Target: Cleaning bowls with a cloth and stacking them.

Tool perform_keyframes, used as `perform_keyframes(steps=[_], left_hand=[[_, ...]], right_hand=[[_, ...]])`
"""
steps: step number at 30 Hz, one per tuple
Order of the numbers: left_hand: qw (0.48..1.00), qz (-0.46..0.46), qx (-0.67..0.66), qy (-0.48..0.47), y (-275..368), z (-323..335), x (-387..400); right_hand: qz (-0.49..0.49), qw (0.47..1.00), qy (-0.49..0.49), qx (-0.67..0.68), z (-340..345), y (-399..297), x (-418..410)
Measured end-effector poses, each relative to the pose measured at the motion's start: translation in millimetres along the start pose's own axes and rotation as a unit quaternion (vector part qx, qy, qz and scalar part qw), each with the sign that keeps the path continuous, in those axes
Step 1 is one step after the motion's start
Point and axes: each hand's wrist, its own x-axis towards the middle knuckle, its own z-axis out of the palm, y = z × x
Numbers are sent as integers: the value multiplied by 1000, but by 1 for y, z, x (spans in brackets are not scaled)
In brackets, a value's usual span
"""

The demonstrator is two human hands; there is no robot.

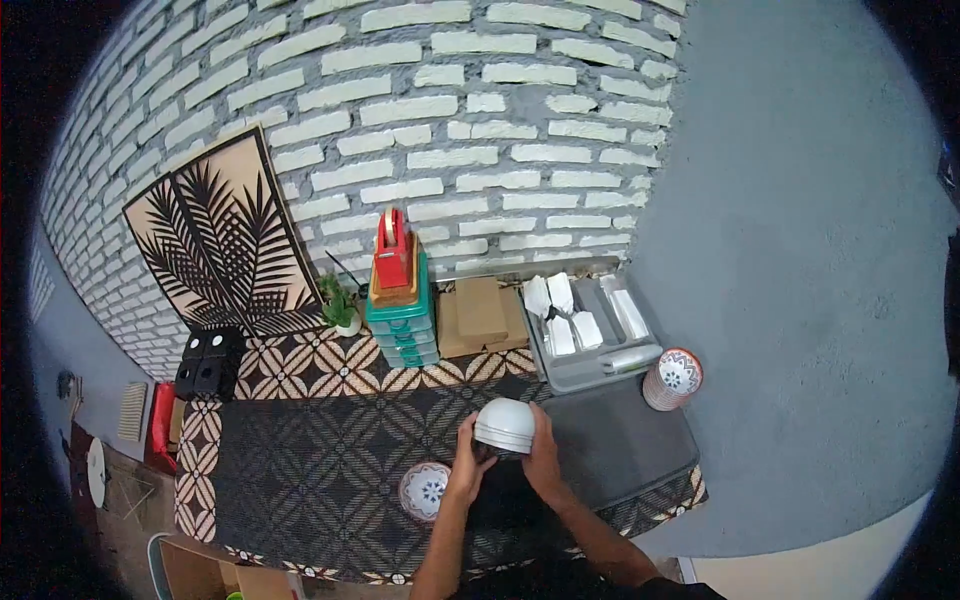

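Note:
Between my hands is a small stack of white bowls (505, 421), nested and turned upside down. My left hand (467, 461) grips the stack's left side, and my right hand (541, 454) clasps its right side. Just left of my left forearm, a patterned bowl (424, 491) with a blue motif and reddish rim rests upright on the dark mat (315, 465). The forearm partly covers its right edge. A taller stack of patterned bowls (673, 379) stands at the table's right end, its top bowl facing up.
A grey tray (559, 379) holds white wrapped packets. Left of it are cardboard boxes (480, 311) and a teal drawer unit (403, 330) with a red tape dispenser (394, 259) on top. A dark grey pad (626, 442) lies right of my hands. Black dice-like cubes (210, 364) sit far left.

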Motion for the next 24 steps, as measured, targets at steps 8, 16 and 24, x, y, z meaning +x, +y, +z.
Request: perform_keyframes(steps=[8,16,24], left_hand=[[966,131,67,213,-71,3,90],[927,130,257,240,-86,-5,69],[877,320,294,206,8,15,-50]], right_hand=[[-70,988,-121,-63,13,58,15],[-97,977,-186,-22,-6,62,-4],[-24,990,-129,-55,-18,16,-18]])
